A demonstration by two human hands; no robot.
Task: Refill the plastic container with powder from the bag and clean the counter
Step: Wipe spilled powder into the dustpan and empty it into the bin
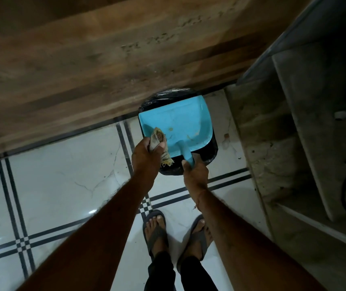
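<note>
A light blue dustpan [178, 120] is held over a bin lined with a black bag [210, 152] on the floor. My right hand [195, 173] grips the dustpan's handle. My left hand [147, 156] grips a frayed, dirty cloth [157, 137] whose upper end lies against the pan's left inner side. A few yellowish powder smears show inside the pan. The plastic container, the powder bag and the counter top are out of view.
A wooden cabinet front [104, 59] rises just behind the bin. Grey stone shelving [294, 122] with white pipes stands to the right. The floor [62, 175] is white tile with black stripes. My feet in sandals [157, 229] stand close below the bin.
</note>
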